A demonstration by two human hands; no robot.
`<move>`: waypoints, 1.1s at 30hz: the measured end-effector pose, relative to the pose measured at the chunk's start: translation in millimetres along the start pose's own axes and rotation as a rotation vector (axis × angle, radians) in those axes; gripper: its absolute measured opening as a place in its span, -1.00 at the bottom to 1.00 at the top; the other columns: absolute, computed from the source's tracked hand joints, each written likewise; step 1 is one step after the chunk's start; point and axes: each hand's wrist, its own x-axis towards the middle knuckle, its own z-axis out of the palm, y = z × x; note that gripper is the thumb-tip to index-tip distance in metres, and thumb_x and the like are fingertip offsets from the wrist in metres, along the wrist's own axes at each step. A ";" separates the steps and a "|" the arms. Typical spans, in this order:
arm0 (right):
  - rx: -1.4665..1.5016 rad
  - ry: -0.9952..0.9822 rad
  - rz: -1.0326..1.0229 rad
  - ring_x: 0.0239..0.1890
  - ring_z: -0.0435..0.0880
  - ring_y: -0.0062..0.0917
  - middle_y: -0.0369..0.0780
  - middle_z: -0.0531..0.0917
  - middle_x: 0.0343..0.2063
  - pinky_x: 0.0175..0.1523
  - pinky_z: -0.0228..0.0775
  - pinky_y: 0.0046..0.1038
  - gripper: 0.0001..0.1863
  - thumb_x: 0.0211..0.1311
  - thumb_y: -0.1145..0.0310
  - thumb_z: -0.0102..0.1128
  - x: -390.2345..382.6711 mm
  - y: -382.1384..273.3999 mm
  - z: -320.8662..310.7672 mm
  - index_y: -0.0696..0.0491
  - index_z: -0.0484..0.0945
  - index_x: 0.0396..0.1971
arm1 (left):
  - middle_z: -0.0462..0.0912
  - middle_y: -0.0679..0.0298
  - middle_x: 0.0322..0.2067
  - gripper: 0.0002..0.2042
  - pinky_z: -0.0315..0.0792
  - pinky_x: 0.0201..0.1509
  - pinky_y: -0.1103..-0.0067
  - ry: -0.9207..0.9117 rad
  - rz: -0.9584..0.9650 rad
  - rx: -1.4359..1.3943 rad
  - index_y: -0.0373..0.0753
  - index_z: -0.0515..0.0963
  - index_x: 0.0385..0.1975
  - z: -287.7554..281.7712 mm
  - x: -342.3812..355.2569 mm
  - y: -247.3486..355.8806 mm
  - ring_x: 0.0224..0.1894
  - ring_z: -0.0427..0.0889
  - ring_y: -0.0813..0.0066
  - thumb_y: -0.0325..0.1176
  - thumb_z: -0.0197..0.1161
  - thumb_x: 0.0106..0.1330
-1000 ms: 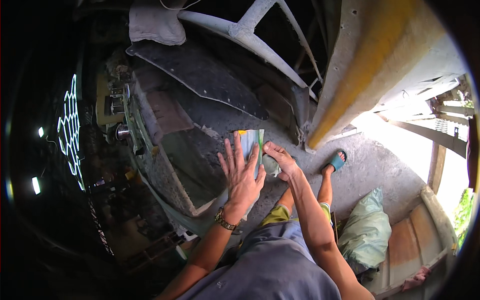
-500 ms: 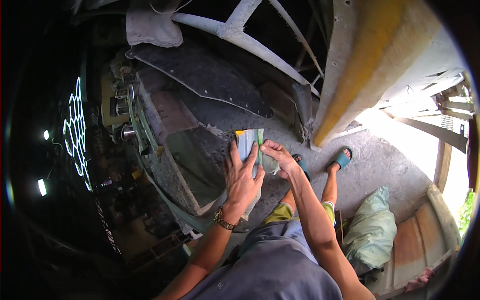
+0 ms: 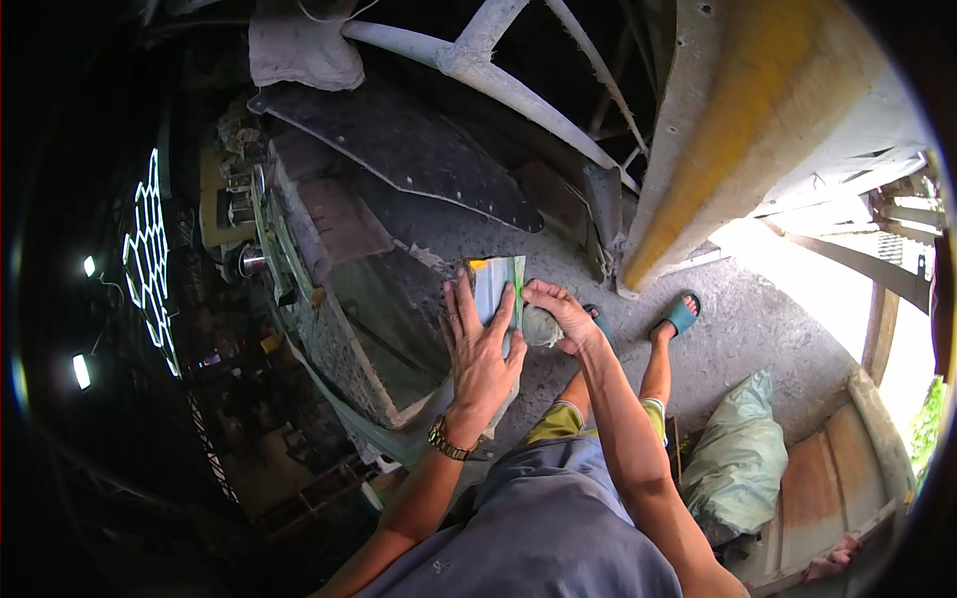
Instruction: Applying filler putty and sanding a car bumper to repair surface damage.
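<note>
A small light grey-blue panel [image 3: 488, 284] with a green strip [image 3: 517, 289] down its right edge and a yellow patch at its top left lies under my left hand [image 3: 483, 344]. The fingers of that hand are stretched and spread flat over it, thumb toward the lower right. My right hand [image 3: 558, 311] is closed in a pinch beside the green strip. What sits between its fingertips is too small to make out. Just below the right fingers shows a rounded grey lump [image 3: 540, 327], partly covered by the hand.
On the left stands a dusty bin-like frame [image 3: 374, 369]; a dark flat panel [image 3: 419, 164] lies beyond it. A large yellow-streaked white shell [image 3: 738, 130] rises at far right. A pale green sack [image 3: 736, 448] rests by my legs, beside a rusty curved panel [image 3: 827, 483].
My right fingertips have shifted slightly outward from the green strip, and more of the grey lump shows. My left hand stays spread on the panel.
</note>
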 end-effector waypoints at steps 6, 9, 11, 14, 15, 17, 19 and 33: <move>-0.075 0.026 0.011 -0.52 0.54 -0.74 -0.39 0.60 -0.55 -0.40 0.39 -0.64 -0.74 0.26 0.15 0.18 1.6 -5.6 -3.6 0.04 0.60 -0.47 | -0.22 -0.10 0.38 -0.39 0.04 0.25 -0.18 -0.048 -0.058 0.074 0.01 0.33 0.24 -4.6 0.5 6.9 0.38 -0.17 -0.29 -0.39 0.25 0.10; -0.219 0.067 0.015 -0.50 0.54 -0.72 -0.36 0.60 -0.57 -0.35 0.41 -0.62 -0.66 0.29 0.10 0.13 1.1 -19.4 3.4 0.08 0.61 -0.48 | -0.21 -0.12 0.37 -0.40 0.09 0.28 -0.06 -0.016 -0.011 -0.002 -0.02 0.35 0.23 -3.7 0.6 -0.1 0.37 -0.11 -0.29 -0.43 0.24 0.09; -0.305 0.100 0.015 -0.50 0.52 -0.72 -0.36 0.59 -0.59 -0.35 0.38 -0.61 -0.61 0.27 0.05 0.14 -0.5 -30.7 14.3 0.09 0.62 -0.51 | -0.20 -0.14 0.37 -0.40 0.12 0.30 0.01 0.012 0.033 -0.083 -0.05 0.36 0.22 -4.9 0.8 -2.4 0.36 -0.07 -0.30 -0.44 0.24 0.08; -0.642 0.256 -0.123 -0.48 0.56 -0.57 -0.23 0.66 -0.53 -0.28 0.41 -0.44 -0.51 0.21 0.01 0.18 -4.4 -43.7 39.3 0.24 0.65 -0.43 | -0.19 -0.19 0.36 -0.41 0.18 0.30 0.14 -0.017 0.021 -0.143 -0.14 0.36 0.20 -7.1 0.4 -1.5 0.32 0.02 -0.31 -0.46 0.24 0.06; -0.823 0.283 -0.123 -0.45 0.57 -0.56 -0.17 0.65 -0.53 -0.24 0.41 -0.41 -0.51 0.20 0.02 0.19 -6.2 -46.4 43.0 0.26 0.64 -0.38 | -0.19 -0.20 0.35 -0.40 0.19 0.29 0.13 -0.017 0.028 -0.150 -0.16 0.35 0.21 -6.8 -0.3 -1.9 0.32 0.02 -0.32 -0.47 0.23 0.05; -1.020 0.300 -0.156 -0.45 0.56 -0.58 -0.09 0.61 -0.57 -0.24 0.41 -0.39 -0.53 0.16 0.06 0.22 -5.3 -43.8 39.7 0.28 0.62 -0.35 | -0.19 -0.22 0.35 -0.39 0.19 0.29 0.13 -0.017 0.034 -0.160 -0.19 0.35 0.21 -8.7 -0.3 -1.8 0.32 0.02 -0.32 -0.48 0.23 0.04; -1.001 0.256 -0.165 -0.47 0.55 -0.56 -0.10 0.61 -0.58 -0.25 0.40 -0.39 -0.55 0.14 0.08 0.24 -6.1 -38.1 28.2 0.28 0.61 -0.37 | -0.20 -0.18 0.37 -0.49 0.27 0.26 0.19 -0.024 0.044 -0.206 -0.28 0.39 0.11 -12.6 1.2 -1.2 0.33 0.06 -0.27 -0.55 0.16 0.06; -0.958 0.247 -0.125 -0.40 0.58 -0.54 -0.18 0.64 -0.45 -0.23 0.41 -0.46 -0.54 0.10 0.16 0.32 -29.8 -41.1 39.9 0.26 0.53 -0.18 | 0.13 -0.20 0.27 -0.63 0.23 0.23 0.41 0.078 -0.067 -0.745 -0.29 0.14 0.04 2.2 -2.0 -31.4 0.26 0.27 0.06 -0.52 0.08 0.29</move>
